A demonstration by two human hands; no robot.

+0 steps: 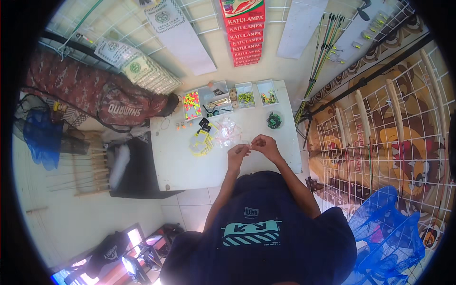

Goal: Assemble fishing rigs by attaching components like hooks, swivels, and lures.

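Both my hands are together over the near middle of the white table [213, 173]. My left hand [237, 155] is closed in a pinch, and my right hand [267, 147] is pinched too, their fingertips almost touching. Between them is a small clear plastic bag [248, 146], mostly covered by the fingers. Just beyond lies a pile of small clear bags with red lines [227, 132]. Left of that pile are yellow-edged cards [202, 145] and black square pieces [204, 125]. A round clear tub of dark green bits [274, 120] stands to the right.
Along the back stand a tray of bright beads [192, 105], a compartment box [216, 97] and two white trays of small green-yellow pieces [245, 98] [267, 97]. A camouflage bag [104, 95] lies left. Wire racks [380, 128] and blue netting [387, 237] are at right.
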